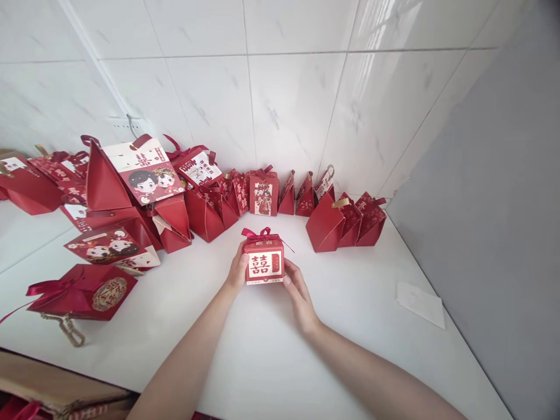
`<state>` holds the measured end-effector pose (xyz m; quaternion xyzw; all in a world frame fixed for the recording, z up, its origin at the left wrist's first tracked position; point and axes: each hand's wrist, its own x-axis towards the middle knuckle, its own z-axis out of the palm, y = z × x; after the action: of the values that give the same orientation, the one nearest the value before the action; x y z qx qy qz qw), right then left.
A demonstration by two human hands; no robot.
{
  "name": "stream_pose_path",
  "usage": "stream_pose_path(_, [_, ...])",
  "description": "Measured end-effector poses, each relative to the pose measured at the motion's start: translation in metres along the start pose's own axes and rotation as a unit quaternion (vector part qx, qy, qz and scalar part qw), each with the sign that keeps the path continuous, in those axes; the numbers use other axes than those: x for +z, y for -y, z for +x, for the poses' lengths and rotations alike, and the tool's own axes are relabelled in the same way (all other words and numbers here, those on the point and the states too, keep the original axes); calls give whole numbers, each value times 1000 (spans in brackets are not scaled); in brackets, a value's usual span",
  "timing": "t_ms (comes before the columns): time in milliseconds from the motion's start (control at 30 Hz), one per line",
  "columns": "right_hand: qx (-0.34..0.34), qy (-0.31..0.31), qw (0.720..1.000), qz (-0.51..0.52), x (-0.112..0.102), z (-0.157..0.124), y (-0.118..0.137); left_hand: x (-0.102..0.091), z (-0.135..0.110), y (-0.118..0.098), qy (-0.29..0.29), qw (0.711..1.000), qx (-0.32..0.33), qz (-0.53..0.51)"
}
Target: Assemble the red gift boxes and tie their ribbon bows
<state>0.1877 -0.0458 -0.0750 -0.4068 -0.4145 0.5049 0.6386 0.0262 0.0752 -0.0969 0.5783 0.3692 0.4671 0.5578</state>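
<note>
We've got the red-and-white box (pixel 265 265) between both hands, over the middle of the white table (pixel 262 356), nearer the back edge than the front edge; can't tell if its base rests on the surface. Left hand (pixel 237 269) grips the left side, thumb on the front. Right hand (pixel 301 293) has its thumb at the lower right front corner, fingers curved along the right side. Red bow (pixel 261 234) on top, printed panel facing us. Along the back edge we see a row of small red boxes (pixel 263 195); three more red boxes (pixel 347 228) sit near the back right corner. White card (pixel 420 304) lies flat by the right edge. To our left: a heap of red gift boxes (pixel 144 224), then, toward the front edge, a box with a round gold emblem (pixel 83 291), beaded cord (pixel 65 328) just beside it
</note>
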Motion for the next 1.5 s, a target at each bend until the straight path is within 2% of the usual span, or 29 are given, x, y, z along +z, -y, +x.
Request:
stream_pose_path(300, [9, -2, 1000, -1, -2, -1, -2, 0, 1, 2, -9, 1000, -25, -11])
stream_pose_path(400, [7, -5, 1000, 1, -2, 0, -3, 3, -2, -3, 3, 997, -59, -40])
stream_pose_path(533, [-10, 17, 1000, 2, -1, 0, -1, 8, -6, -13, 47, 990, -106, -81])
stream_pose_path(733, [-18, 26, 999, -6, 1, -1, 4, 10, -9, -16, 59, 976, -159, -133])
stream_pose_path(900, [-27, 27, 999, -10, 2, -2, 4, 8, -13, -17, 69, 979, -150, -123])
stream_pose_path(1033, [-8, 16, 1000, -4, 1, -1, -1, 7, -13, -16, 87, 982, -131, -105])
stream_pose_path(1167, [7, -4, 1000, 7, -1, -2, -9, 4, -14, -7, 84, 981, -121, -128])
stream_pose_path(1300, [-15, -1, 1000, 10, -2, -3, -15, 1, -18, 1, 72, 982, -139, -105])
stream_pose_path(1333, [-21, -3, 1000, 9, -3, -3, -16, 1, -19, 1, 68, 987, -123, -83])
stream_pose_path(1400, [-27, -19, 999, 7, -3, -3, -16, -1, -18, -6, 51, 997, -44, -24])
stream_pose_path(1500, [-22, -58, 998, 21, -2, -2, -14, -4, -14, -27, -41, 990, 88, 106])
